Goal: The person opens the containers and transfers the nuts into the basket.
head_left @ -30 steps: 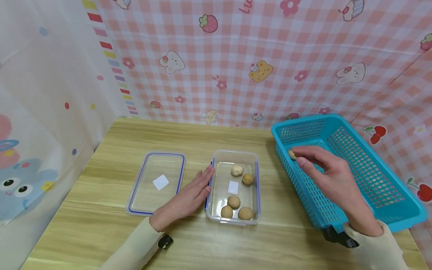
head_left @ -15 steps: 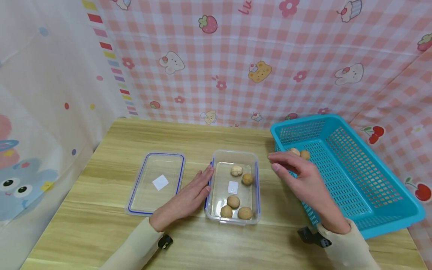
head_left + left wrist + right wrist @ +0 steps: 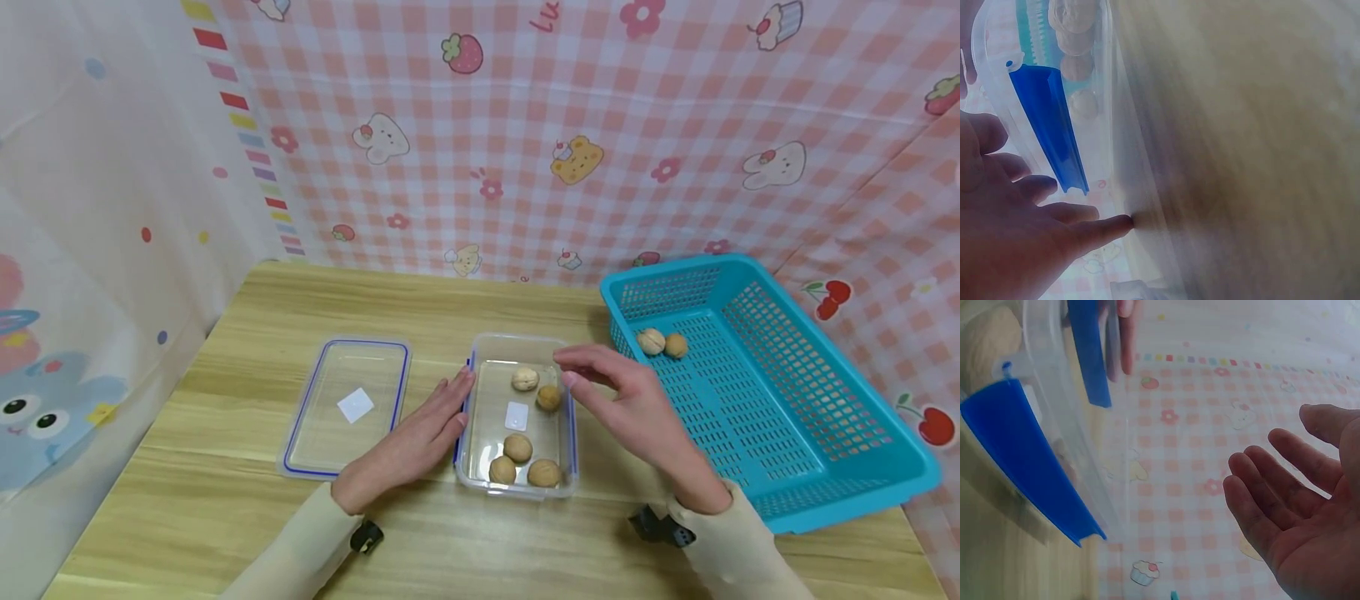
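A clear plastic food box (image 3: 480,492) with blue side clips stands on the table and has several walnuts (image 3: 518,448) in it. My left hand (image 3: 416,437) rests with straight fingers against its left side; in the left wrist view those fingers lie near a blue clip (image 3: 1050,125). Over the box's right rim, close to a darker walnut (image 3: 548,398), hovers my right hand (image 3: 622,400), fingers slightly bent and holding nothing. The right wrist view also shows that palm (image 3: 1322,556) bare. Two walnuts (image 3: 651,342) lie together in the blue basket (image 3: 772,450).
To the left of the box, its clear lid (image 3: 307,417) with a blue seal and a white square lies flat on the wooden table (image 3: 225,508). The basket's raised rim stands to the right. A checked cloth (image 3: 420,192) hangs behind the table.
My right hand has moved left from above the basket to the box's right rim, uncovering the two walnuts in the basket. The left hand and the box's walnuts have stayed put.
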`<state>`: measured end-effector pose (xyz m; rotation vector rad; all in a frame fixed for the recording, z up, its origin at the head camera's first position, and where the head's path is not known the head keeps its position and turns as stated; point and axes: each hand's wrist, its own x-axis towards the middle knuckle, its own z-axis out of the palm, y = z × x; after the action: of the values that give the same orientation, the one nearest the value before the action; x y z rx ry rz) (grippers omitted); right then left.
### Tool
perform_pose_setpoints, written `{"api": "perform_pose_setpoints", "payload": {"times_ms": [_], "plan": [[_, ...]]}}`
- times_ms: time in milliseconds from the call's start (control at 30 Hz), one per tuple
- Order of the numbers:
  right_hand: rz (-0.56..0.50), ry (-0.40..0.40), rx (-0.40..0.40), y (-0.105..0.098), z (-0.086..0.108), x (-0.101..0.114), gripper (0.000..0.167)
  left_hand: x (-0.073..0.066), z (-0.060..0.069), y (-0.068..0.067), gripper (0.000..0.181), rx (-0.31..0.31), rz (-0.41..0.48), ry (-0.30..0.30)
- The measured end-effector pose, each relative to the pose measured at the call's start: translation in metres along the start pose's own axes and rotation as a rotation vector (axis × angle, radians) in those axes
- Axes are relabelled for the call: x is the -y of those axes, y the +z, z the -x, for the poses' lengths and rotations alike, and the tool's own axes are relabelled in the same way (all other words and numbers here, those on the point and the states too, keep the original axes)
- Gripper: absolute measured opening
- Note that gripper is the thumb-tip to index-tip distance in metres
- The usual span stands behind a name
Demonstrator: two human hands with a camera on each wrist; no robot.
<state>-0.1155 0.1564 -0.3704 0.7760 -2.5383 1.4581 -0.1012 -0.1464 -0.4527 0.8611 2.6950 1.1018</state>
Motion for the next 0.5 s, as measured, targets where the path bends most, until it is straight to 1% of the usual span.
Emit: {"api": "perform_pose_setpoints", "payload": {"times_ms": [133,267,500], "plan": [[-0.007,0.034,0.026,0.011,-0.004,-0.002,0.024,0.0,0.0,0.0,0.057,-0.005,-0.001,0.003],[0.019,0.072,0.054,0.022,-0.011,-0.004,0.026,0.0,0.0,0.0,0.057,-0.003,-0.005,0.001],[0.035,0.061,0.074,0.037,-0.023,-0.012,0.027,0.002,0.001,0.0,0.057,0.003,-0.013,0.005]]}}
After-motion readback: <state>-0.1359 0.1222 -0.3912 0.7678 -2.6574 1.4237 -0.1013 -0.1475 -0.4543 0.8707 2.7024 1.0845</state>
